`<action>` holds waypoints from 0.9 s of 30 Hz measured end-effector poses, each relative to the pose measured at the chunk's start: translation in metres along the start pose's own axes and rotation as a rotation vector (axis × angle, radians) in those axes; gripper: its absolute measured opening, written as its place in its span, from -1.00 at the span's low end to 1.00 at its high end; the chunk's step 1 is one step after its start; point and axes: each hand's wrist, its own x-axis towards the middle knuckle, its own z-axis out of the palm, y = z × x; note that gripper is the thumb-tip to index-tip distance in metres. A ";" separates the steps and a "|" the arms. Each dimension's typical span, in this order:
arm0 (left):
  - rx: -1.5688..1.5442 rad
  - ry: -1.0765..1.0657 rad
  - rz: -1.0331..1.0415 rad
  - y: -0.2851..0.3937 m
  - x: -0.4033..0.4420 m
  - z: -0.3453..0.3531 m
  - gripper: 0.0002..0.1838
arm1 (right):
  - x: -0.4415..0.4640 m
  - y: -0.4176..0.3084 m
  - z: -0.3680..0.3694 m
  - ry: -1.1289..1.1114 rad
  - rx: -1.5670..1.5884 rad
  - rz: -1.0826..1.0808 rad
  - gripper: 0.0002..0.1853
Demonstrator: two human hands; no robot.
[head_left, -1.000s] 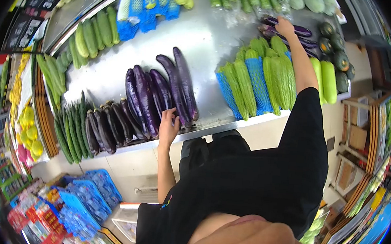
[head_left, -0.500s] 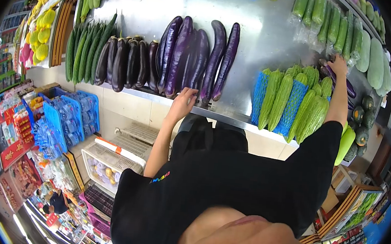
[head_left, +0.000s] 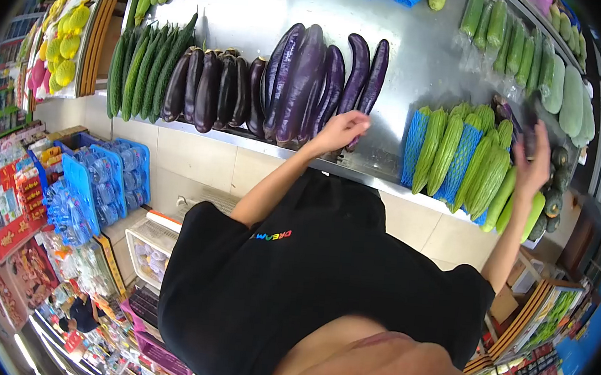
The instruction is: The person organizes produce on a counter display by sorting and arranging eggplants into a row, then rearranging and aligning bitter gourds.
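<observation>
My left hand (head_left: 341, 132) is over the front edge of the metal display table, beside the lower ends of two long purple eggplants (head_left: 373, 79). Its fingers are loosely bent and apart, with nothing visible in them. On the right, my right hand (head_left: 533, 165) has its fingers around a dark eggplant (head_left: 530, 132), which is blurred by motion. Another eggplant (head_left: 505, 111) lies just left of it. Ridged green gourds (head_left: 448, 154), some in blue netting, lie between my hands. More long purple eggplants (head_left: 303, 80) stand in a row left of my left hand.
Shorter dark eggplants (head_left: 207, 92) and cucumbers (head_left: 155, 68) line the table's left part. Bagged green vegetables (head_left: 516, 53) and pale gourds (head_left: 572, 100) are at the far right. Blue crates of bottles (head_left: 105, 177) and a white basket (head_left: 145, 245) stand below on the left.
My right hand has drawn back toward me, lifting a dark eggplant from beside the gourds. My left hand has moved right and away from the row of eggplants. The view has shifted slightly.
</observation>
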 end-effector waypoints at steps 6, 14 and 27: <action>-1.082 -0.206 -0.211 0.069 0.022 0.024 -0.17 | -0.048 -0.180 0.064 -0.233 0.335 -0.523 -0.51; -0.020 0.482 -0.018 -0.021 -0.007 -0.062 -0.27 | -0.100 -0.252 0.122 -0.594 0.456 -0.331 -0.32; 0.622 0.759 0.286 -0.060 0.002 -0.038 -0.12 | -0.071 -0.018 0.090 -0.469 0.021 0.134 -0.75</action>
